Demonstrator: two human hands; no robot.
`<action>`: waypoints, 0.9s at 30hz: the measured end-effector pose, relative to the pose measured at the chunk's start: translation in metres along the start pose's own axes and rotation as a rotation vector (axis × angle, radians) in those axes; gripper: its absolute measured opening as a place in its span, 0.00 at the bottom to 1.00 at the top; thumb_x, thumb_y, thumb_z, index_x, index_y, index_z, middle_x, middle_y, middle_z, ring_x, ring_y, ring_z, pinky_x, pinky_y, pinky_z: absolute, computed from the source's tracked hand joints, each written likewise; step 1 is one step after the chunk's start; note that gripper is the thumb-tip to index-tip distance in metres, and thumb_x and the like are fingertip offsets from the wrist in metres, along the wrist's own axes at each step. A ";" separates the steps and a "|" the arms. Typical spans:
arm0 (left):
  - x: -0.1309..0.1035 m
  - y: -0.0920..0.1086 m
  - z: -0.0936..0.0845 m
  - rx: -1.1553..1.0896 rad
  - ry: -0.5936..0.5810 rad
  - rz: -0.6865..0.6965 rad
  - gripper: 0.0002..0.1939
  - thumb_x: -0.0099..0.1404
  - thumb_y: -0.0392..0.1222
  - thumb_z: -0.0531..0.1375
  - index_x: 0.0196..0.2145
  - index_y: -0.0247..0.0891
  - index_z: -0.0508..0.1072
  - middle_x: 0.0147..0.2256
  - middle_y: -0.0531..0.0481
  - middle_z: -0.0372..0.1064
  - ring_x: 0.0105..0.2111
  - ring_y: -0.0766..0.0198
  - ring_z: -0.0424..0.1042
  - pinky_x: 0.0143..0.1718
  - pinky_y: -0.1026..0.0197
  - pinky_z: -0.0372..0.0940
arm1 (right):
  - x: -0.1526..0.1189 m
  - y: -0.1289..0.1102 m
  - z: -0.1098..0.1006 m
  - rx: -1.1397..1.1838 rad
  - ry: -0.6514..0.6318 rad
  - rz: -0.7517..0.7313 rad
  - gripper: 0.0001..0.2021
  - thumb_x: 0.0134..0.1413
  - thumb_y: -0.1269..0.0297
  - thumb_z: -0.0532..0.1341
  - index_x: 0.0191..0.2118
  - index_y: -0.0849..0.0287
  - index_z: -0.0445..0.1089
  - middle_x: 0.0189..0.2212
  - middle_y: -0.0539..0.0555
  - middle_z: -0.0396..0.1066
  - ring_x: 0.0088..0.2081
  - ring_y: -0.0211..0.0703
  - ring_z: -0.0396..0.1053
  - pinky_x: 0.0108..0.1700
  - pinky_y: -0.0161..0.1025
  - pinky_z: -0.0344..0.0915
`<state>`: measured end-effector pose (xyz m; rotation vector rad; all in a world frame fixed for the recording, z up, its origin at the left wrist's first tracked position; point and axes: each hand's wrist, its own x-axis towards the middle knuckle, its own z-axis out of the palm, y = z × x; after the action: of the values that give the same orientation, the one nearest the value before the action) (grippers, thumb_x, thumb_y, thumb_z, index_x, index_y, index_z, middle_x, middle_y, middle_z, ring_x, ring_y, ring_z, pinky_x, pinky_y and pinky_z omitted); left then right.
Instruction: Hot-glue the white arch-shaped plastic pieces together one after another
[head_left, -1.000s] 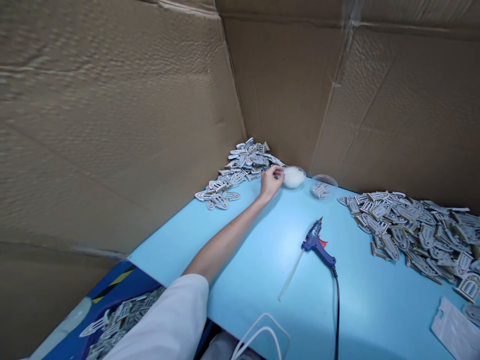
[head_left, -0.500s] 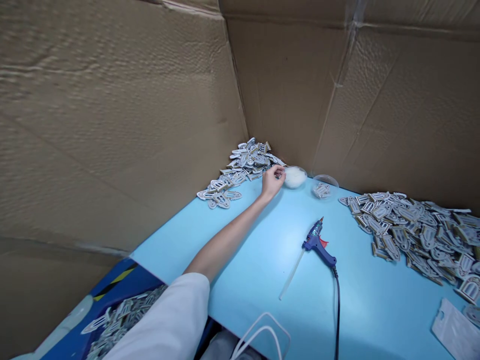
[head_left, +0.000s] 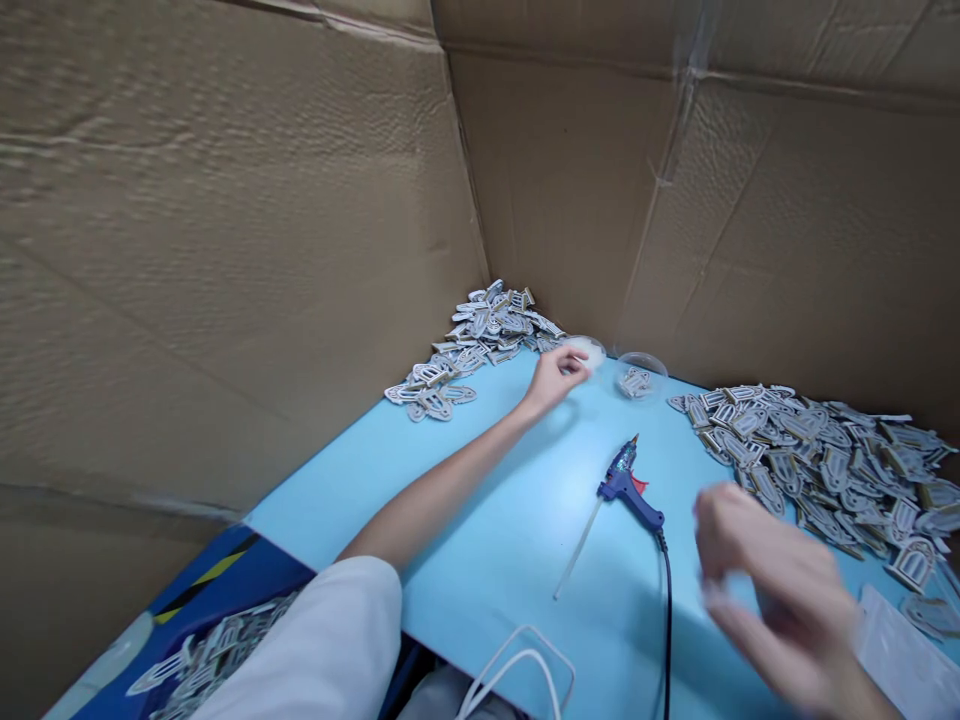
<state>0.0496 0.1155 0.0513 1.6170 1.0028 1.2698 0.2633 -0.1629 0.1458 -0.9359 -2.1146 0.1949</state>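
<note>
My left hand (head_left: 556, 380) is stretched out at the far side, thumb and fingers closed in a pinch; whatever they hold is too small or hidden to make out. Just behind its fingertips stands a clear round bowl with white contents (head_left: 589, 352), partly covered by the hand. At the lower right my right hand (head_left: 780, 590) hangs over the table, fingers curled and smeared by motion. Between the two hands lies a blue glue gun (head_left: 631, 490) with a red trigger, its nozzle pointing away and a glue stick (head_left: 577, 550) sticking out of its back.
A second clear bowl (head_left: 641, 378) holds a few white window-shaped pieces. Similar pieces are heaped at the back corner (head_left: 491, 325) and on the right (head_left: 832, 460). More fill a bin (head_left: 217, 650) at lower left. A black cord (head_left: 667, 620) crosses the blue table (head_left: 480, 540); cardboard walls (head_left: 555, 180) enclose it.
My left hand has drawn back slightly from the bowl with white contents, toward me. My right hand has come into view at the lower right. The camera has shifted a little.
</note>
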 end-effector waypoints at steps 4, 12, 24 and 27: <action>-0.046 0.017 0.018 -0.113 -0.204 -0.072 0.12 0.56 0.40 0.72 0.35 0.37 0.75 0.28 0.50 0.78 0.31 0.61 0.78 0.34 0.63 0.66 | 0.031 0.056 0.035 -0.216 0.043 0.286 0.13 0.71 0.63 0.59 0.57 0.55 0.71 0.44 0.59 0.77 0.42 0.53 0.75 0.45 0.49 0.72; -0.088 0.029 0.013 -0.250 -0.296 -0.141 0.22 0.55 0.52 0.76 0.33 0.38 0.68 0.29 0.51 0.76 0.31 0.65 0.74 0.37 0.63 0.63 | 0.018 0.090 0.088 0.118 -0.106 0.403 0.10 0.70 0.67 0.57 0.52 0.55 0.73 0.35 0.53 0.76 0.35 0.47 0.74 0.38 0.41 0.70; -0.100 0.020 0.004 -0.187 -0.402 -0.082 0.24 0.58 0.57 0.74 0.34 0.37 0.68 0.31 0.50 0.75 0.32 0.64 0.73 0.38 0.62 0.64 | 0.019 0.094 0.111 0.121 0.073 0.346 0.07 0.69 0.66 0.60 0.48 0.55 0.74 0.38 0.55 0.73 0.34 0.46 0.70 0.39 0.41 0.68; -0.098 0.019 -0.003 -0.076 -0.438 -0.069 0.19 0.63 0.52 0.71 0.39 0.37 0.71 0.33 0.48 0.77 0.34 0.62 0.76 0.40 0.61 0.67 | 0.018 0.096 0.114 0.188 0.066 0.395 0.06 0.68 0.65 0.61 0.45 0.55 0.75 0.35 0.54 0.75 0.33 0.46 0.71 0.38 0.41 0.68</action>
<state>0.0321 0.0180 0.0386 1.6876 0.7206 0.8433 0.2267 -0.0632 0.0393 -1.2183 -1.7978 0.5451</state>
